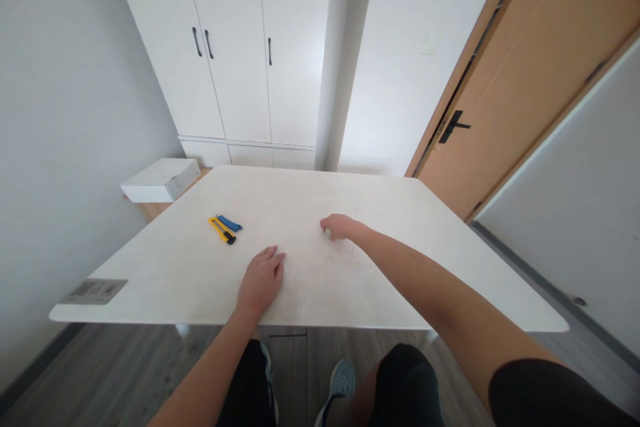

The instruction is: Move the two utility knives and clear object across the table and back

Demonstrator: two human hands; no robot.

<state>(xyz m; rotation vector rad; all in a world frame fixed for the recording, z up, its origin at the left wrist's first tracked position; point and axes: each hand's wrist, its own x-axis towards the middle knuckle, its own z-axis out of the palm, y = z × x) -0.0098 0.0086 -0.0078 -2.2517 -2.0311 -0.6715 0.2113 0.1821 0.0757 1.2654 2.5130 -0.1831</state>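
Two hands on the bench (400, 213): left hand (261, 278) flat and open, right hand (339, 227) curled around something small and white; keep that left one braced while rubbing

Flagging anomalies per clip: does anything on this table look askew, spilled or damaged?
Nothing stands out. The yellow utility knife and blue utility knife lie side by side on the white table; left hand rests flat, right hand is curled around something small and white.
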